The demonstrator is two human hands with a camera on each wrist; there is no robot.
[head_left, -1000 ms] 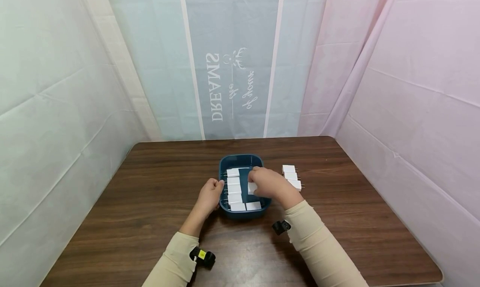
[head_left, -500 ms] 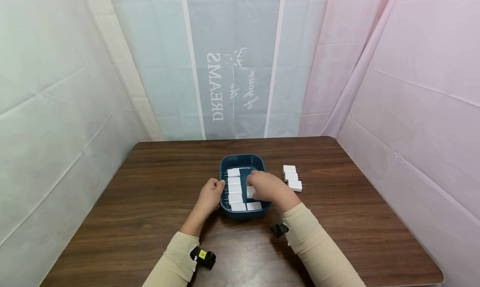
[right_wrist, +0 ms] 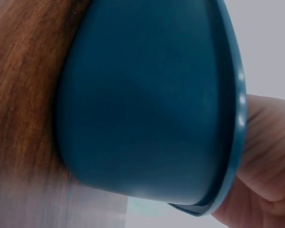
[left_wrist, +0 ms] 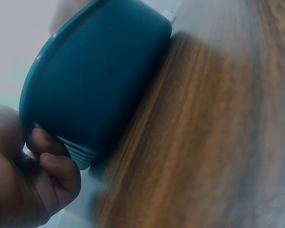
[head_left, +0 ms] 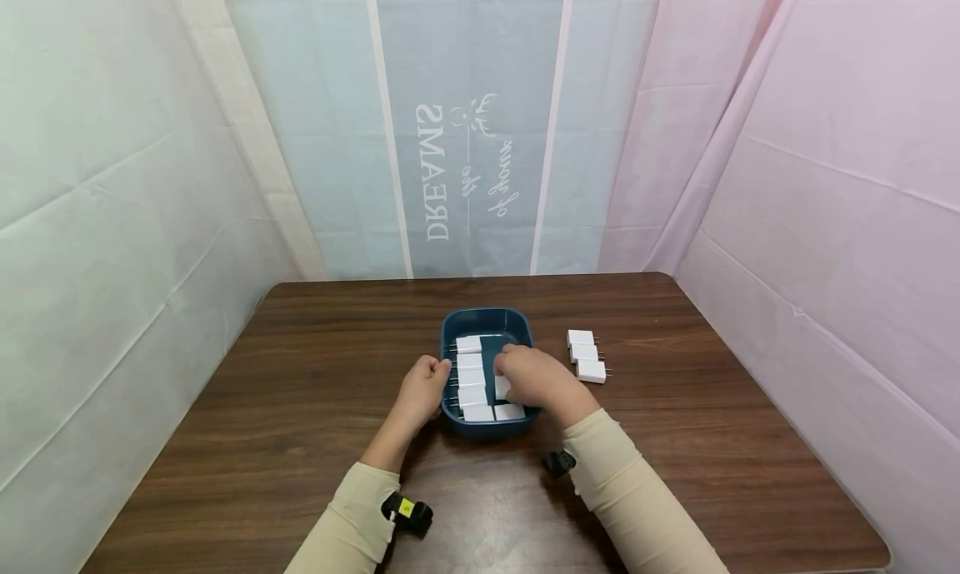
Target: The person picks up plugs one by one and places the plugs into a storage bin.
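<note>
A dark teal plastic bin (head_left: 486, 430) stands on the table in the head view. My left hand (head_left: 420, 387) grips its left rim, thumb on top; in the left wrist view, curled fingers (left_wrist: 59, 166) sit under the rim outside the wall. Inside, several white plug-in chargers (head_left: 471, 376) form a column along the left side, prongs to the left. Another white charger (head_left: 509, 411) lies at the near right corner. My right hand (head_left: 542, 380) reaches over the right rim and pinches a white charger (head_left: 502, 387) just behind that one; its fingertips are partly hidden.
Three more white chargers (head_left: 587, 354) lie in a stepped row to the right of the bin, prongs pointing right. The brown wood-grain table (head_left: 300, 374) is bordered by hanging cloth (head_left: 480, 74) at the back and sides.
My right hand has come slightly toward me inside the bin, bringing its charger close to the near right one. The left hand keeps its grip on the rim.
</note>
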